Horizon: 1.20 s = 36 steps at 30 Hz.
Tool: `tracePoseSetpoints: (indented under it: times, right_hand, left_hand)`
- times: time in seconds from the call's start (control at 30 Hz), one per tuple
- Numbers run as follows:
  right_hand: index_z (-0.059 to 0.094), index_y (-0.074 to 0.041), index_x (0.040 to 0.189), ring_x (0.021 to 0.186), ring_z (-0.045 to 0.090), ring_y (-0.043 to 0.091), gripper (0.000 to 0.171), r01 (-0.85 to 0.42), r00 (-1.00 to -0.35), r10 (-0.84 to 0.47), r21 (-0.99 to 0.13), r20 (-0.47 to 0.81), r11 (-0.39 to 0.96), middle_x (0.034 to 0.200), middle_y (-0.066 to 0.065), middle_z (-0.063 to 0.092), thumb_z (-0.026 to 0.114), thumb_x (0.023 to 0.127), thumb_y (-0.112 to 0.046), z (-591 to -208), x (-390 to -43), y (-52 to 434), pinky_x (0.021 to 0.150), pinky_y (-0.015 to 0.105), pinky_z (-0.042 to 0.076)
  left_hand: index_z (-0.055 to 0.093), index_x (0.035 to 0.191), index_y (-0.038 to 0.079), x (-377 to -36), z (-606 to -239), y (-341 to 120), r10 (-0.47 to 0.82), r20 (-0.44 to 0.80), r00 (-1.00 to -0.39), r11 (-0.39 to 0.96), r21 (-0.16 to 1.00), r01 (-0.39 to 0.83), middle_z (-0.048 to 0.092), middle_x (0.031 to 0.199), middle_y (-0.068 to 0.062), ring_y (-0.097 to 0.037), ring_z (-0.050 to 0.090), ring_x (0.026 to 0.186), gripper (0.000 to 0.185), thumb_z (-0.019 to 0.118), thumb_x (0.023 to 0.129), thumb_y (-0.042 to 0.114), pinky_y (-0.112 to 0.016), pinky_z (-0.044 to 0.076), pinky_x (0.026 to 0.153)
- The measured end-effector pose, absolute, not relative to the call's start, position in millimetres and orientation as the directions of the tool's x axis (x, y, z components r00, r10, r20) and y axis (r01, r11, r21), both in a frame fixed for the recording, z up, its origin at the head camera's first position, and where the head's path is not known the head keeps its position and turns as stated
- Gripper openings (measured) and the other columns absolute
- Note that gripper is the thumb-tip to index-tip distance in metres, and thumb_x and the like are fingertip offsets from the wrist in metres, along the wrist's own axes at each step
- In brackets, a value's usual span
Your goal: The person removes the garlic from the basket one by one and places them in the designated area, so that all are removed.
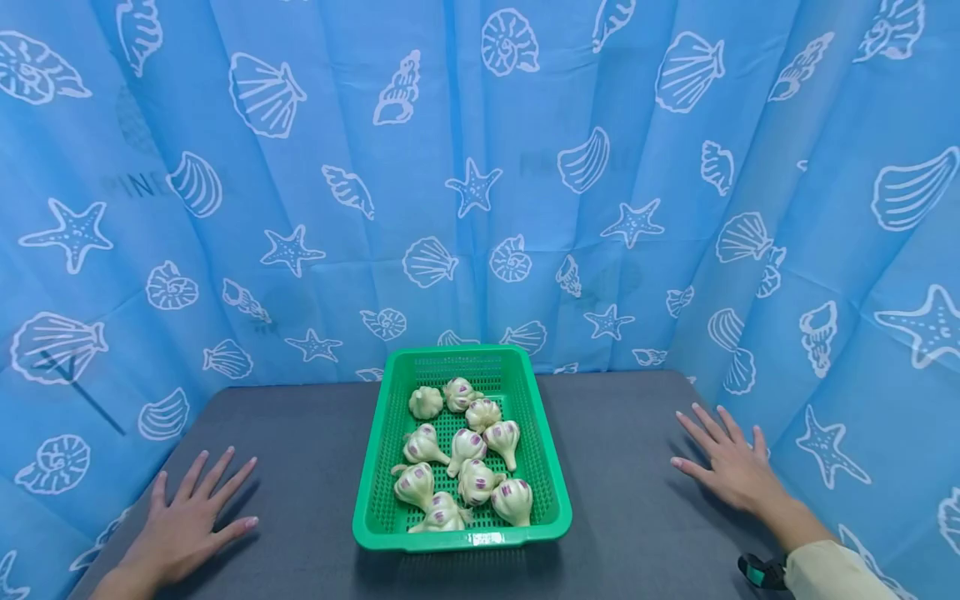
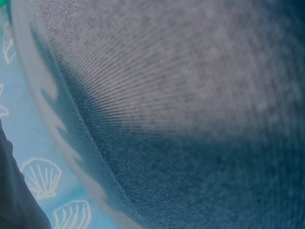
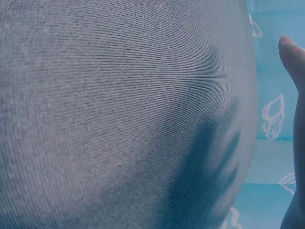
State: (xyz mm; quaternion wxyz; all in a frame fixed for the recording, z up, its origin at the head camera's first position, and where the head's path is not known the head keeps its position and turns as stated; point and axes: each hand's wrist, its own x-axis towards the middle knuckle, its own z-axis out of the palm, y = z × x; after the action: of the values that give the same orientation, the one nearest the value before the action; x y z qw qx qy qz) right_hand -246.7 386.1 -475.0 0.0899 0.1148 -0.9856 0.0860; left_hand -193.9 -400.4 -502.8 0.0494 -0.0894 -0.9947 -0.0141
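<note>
In the head view a green plastic basket (image 1: 557, 492) stands on the grey table, with several white, purple-marked garlic bulbs (image 1: 426, 444) inside. Left of the basket, my left hand (image 1: 182, 527) is spread palm down with its fingers apart and nothing in it. On the other side, my right hand (image 1: 731, 465) is spread the same way, also holding nothing. Both hands are well apart from the basket. The right wrist view shows part of my right hand (image 3: 298, 67) at its right edge, and a hand's shadow on the cloth.
A grey cloth-covered table (image 1: 622, 467) lies under everything. Blue curtains (image 1: 465, 200) with white shell and starfish prints stand behind the table and along both sides. A dark band with a green part (image 1: 763, 572) is at my right wrist, beside a pale sleeve (image 1: 832, 571).
</note>
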Motion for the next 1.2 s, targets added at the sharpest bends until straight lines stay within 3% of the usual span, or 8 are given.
tracePoseSetpoints:
  times: [0.33, 0.67, 0.8, 1.03, 1.2]
  right_hand:
    - [0.036, -0.015, 0.151, 0.141, 0.011, 0.048, 0.075, -0.271, -0.946, -0.235, -0.146, 0.221, 0.952, 0.154, 0.019, 0.026, 0.06, 0.091, -0.054, -474, -244, 383, 0.096, 0.077, 0.004]
    - [0.056, -0.008, 0.137, 0.133, 0.034, 0.046, 0.061, -0.392, -0.885, -0.316, -0.183, 0.342, 0.901, 0.144, 0.02, 0.045, 0.073, 0.086, -0.037, -470, -243, 368, 0.099, 0.066, 0.026]
    - [0.06, -0.007, 0.132, 0.128, 0.041, 0.044, 0.057, -0.401, -0.869, -0.324, -0.148, 0.375, 0.904, 0.139, 0.018, 0.051, 0.075, 0.085, -0.036, -472, -245, 364, 0.098, 0.064, 0.03]
    - [0.065, -0.006, 0.125, 0.123, 0.048, 0.041, 0.051, -0.426, -0.827, -0.334, -0.115, 0.452, 0.897, 0.131, 0.017, 0.058, 0.078, 0.082, -0.03, -472, -245, 355, 0.095, 0.062, 0.036]
    - [0.069, -0.006, 0.117, 0.116, 0.054, 0.038, 0.047, -0.46, -0.764, -0.332, -0.105, 0.553, 0.882, 0.123, 0.016, 0.063, 0.082, 0.077, -0.024, -470, -246, 344, 0.091, 0.06, 0.04]
  left_hand:
    - [0.028, 0.155, 0.023, -194, -501, -398, 0.175, 0.106, -0.979, 0.983, 0.039, 0.18, 0.022, 0.154, -0.024, -0.054, 0.007, 0.137, 0.087, 0.048, 0.086, 0.073, -0.077, -0.011, 0.093]
    - [0.058, 0.137, 0.016, -201, -493, -378, 0.212, 0.185, -0.96, 0.968, 0.093, 0.232, 0.032, 0.15, -0.023, -0.051, 0.022, 0.134, 0.073, 0.054, 0.086, 0.069, -0.072, 0.016, 0.097]
    - [0.06, 0.134, 0.015, -202, -486, -366, 0.21, 0.213, -0.954, 0.962, 0.128, 0.24, 0.034, 0.149, -0.022, -0.051, 0.027, 0.132, 0.068, 0.057, 0.088, 0.064, -0.074, 0.022, 0.094]
    - [0.062, 0.13, 0.011, -198, -474, -345, 0.173, 0.328, -0.929, 0.935, 0.24, 0.259, 0.043, 0.142, -0.022, -0.048, 0.038, 0.125, 0.051, 0.068, 0.09, 0.042, -0.072, 0.029, 0.09]
    - [0.063, 0.127, 0.011, -195, -465, -332, 0.155, 0.367, -0.917, 0.918, 0.29, 0.271, 0.047, 0.139, -0.02, -0.046, 0.043, 0.122, 0.047, 0.067, 0.092, 0.041, -0.07, 0.034, 0.089]
